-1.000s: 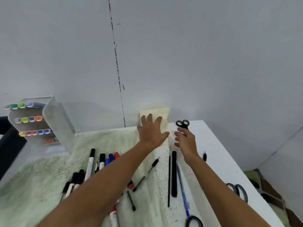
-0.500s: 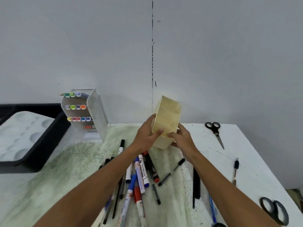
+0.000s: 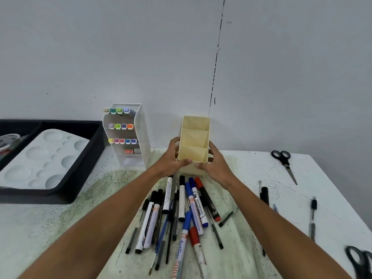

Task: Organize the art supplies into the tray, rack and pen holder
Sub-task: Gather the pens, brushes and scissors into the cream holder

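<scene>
A cream pen holder (image 3: 194, 137) with three empty compartments stands upright near the wall at the table's middle. My left hand (image 3: 172, 158) grips its left side and my right hand (image 3: 214, 164) grips its right side, thumbs on the near wall. In front of it lies a heap of markers and pens (image 3: 179, 210). To its left stands a white rack (image 3: 128, 135) holding rows of coloured markers. A black tray (image 3: 84, 168) at the far left holds a white paint palette (image 3: 40, 160).
Black scissors (image 3: 283, 162) lie at the back right, and another pair (image 3: 360, 260) sits at the lower right edge. Loose pens (image 3: 312, 216) and a black marker (image 3: 264, 195) lie right of my right arm. The wall runs close behind the table.
Both hands took the pen holder from the back of the table, turned it and set it upright in the middle, right of the rack. The view shifted left.
</scene>
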`<state>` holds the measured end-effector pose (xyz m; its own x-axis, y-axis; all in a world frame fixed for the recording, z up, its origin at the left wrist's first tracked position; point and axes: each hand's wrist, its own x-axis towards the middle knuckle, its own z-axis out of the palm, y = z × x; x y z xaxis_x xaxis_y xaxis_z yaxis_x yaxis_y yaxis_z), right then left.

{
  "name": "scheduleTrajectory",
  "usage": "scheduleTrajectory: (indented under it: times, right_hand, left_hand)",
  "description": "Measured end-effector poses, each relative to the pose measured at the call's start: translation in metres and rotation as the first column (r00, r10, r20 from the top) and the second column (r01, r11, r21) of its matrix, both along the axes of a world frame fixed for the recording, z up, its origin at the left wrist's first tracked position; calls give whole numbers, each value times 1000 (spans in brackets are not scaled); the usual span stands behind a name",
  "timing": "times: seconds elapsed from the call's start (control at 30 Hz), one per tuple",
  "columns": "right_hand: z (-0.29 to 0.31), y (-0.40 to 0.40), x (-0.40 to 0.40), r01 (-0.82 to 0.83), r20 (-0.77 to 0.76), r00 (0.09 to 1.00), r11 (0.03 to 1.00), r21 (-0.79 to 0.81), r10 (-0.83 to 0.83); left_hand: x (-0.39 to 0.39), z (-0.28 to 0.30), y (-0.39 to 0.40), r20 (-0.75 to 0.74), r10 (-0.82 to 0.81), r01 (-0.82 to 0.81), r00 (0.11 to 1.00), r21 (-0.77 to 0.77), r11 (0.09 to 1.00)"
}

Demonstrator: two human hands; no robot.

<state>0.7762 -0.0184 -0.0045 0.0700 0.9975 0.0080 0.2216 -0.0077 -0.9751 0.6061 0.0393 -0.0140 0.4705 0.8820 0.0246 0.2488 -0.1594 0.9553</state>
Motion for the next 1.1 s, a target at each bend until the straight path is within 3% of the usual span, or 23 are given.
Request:
scheduleTrajectory:
  times: [0.4,0.5,0.63,0.77,0.87,0.97,1.03,1.1]
  right_hand:
    - [-5,-33,-10,15,96,995,1000,8,-16]
    - [-7,-35,-9,14,145,989,1000,-16,-12]
    - [-7,-38,1,22,223,975,996,-87,-2]
    - [0,-55,29,93,265,962,994,-62,-74]
    - [4,-81,66,190,312,933,982,-5,-179]
    - [-2,-119,112,356,480,808,932,63,-341]
    - [-10,-153,143,480,597,674,872,95,-436]
    - [-19,-187,167,575,675,565,813,90,-474]
  left_hand:
    - [-15,-16,-35,27,52,-52,998,16,999]
    - [-16,-13,-39,-45,90,-87,995,61,994]
    - [-12,-7,-47,-216,301,-197,929,399,895]
    - [15,9,-58,-218,349,-93,911,718,690]
    - [55,12,-69,-236,240,42,942,789,613]
    - [106,1,-96,-311,18,237,950,759,607]
    - [139,-12,-125,-387,-221,439,895,680,587]
    - [164,-26,-153,-445,-424,613,788,630,478]
